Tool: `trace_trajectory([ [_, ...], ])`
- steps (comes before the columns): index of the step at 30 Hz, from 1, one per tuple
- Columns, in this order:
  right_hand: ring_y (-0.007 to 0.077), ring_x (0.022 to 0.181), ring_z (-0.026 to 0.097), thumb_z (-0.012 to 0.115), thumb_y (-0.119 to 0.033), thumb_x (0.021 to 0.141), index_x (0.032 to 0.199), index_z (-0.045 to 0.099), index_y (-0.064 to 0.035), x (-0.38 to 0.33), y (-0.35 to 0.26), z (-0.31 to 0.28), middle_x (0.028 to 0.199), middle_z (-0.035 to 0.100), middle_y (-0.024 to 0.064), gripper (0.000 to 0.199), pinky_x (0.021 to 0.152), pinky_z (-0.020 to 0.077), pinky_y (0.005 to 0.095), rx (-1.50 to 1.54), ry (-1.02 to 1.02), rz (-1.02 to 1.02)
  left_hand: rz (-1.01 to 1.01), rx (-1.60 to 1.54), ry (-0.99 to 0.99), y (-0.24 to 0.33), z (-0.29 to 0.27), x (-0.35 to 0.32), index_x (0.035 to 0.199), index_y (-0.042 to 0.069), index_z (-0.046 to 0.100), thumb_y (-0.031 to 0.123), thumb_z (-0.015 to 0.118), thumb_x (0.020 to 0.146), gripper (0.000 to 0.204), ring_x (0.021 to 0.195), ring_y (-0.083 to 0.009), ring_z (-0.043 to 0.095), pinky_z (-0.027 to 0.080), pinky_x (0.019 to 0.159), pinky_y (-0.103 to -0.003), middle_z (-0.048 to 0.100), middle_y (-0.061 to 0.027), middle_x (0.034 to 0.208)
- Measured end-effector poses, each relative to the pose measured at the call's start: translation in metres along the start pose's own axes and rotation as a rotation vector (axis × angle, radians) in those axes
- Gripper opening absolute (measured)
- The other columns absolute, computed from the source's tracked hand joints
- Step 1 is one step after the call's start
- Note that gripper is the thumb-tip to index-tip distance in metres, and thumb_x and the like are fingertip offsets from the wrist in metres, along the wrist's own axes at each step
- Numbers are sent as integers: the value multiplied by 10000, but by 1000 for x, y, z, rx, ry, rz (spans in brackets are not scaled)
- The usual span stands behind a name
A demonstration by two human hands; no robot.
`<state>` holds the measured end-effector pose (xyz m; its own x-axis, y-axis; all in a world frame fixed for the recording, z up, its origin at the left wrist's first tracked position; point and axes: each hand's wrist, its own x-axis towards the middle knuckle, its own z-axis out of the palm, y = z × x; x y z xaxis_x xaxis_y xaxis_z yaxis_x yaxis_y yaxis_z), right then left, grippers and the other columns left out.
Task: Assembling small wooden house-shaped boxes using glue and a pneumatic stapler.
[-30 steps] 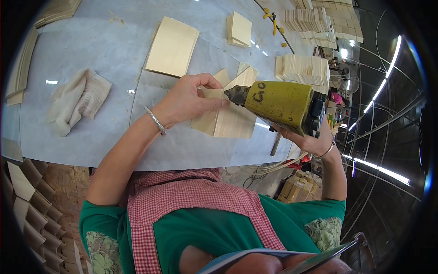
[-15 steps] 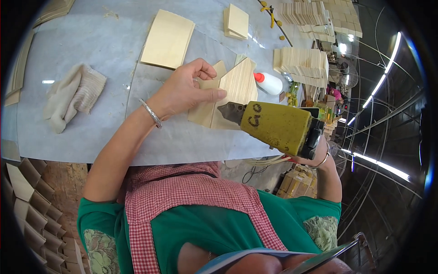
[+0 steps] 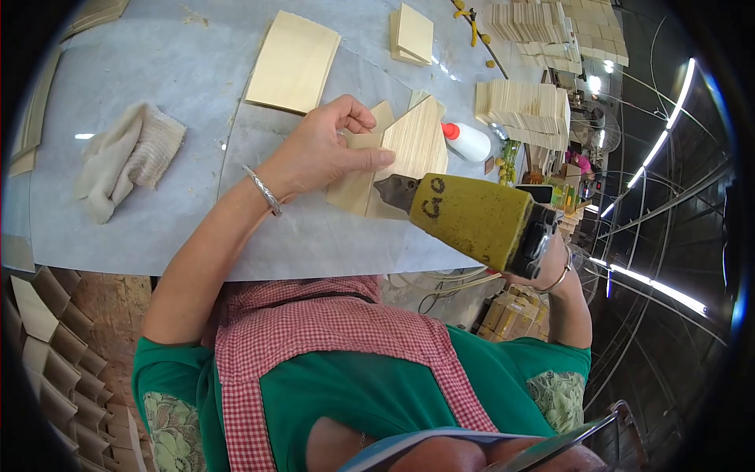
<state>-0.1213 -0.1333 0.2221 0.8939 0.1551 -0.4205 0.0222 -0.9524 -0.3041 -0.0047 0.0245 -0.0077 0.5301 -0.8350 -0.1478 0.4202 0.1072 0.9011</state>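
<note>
Left hand lies flat-fingered over a pair of pale pointed wooden pieces, thumb and fingertips pressed down on them so they stand edge to edge on the grey bench, roughly at the middle of the scene and just far of the person's chest. Right hand is mostly hidden behind the yellow nail gun it grips; the fingers cannot be made out, only the wrist with its bangle. The gun's long axis runs from near right to far left, its dark nose meeting the near edge of the wooden pieces just below the left thumb. So the wood lies directly under the left hand and straight ahead of the gun's tip, with the left fingers very close to that tip. Farther off on the bench sit a flat wooden panel, a white glue bottle to the right, stacks of wood blanks, and a crumpled cloth to the left.
</note>
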Motion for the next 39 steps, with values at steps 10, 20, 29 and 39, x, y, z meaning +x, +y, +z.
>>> trace_trajectory([
  [10,264,731,661,756,-214,668,1002,662,-57,-35,13,20,848,692,96,381,676,496,356,-216,-10,83,33,94,107,7,10,-20,1048,-20,589,303,752,777,452,963,-151,542,467,795,-286,567,-94,1067],
  [20,129,734,662,747,-146,790,1017,653,11,-31,-6,42,874,700,83,292,633,514,277,212,114,393,466,575,363,-8,57,-91,1238,-13,569,93,651,840,420,1120,-295,541,415,980,-357,531,-151,1287],
  [29,196,518,622,760,-232,763,905,665,10,-79,50,84,585,611,134,297,526,485,323,417,607,476,218,540,284,1,45,-127,1121,-19,600,92,644,851,295,944,-207,589,500,729,-297,552,-134,1228],
  [39,327,724,667,705,-383,764,1296,462,-140,-108,164,200,841,678,147,634,613,532,417,-235,527,949,123,606,426,29,61,-33,1356,15,364,240,672,864,622,679,-87,514,439,596,-220,581,-105,1085],
])
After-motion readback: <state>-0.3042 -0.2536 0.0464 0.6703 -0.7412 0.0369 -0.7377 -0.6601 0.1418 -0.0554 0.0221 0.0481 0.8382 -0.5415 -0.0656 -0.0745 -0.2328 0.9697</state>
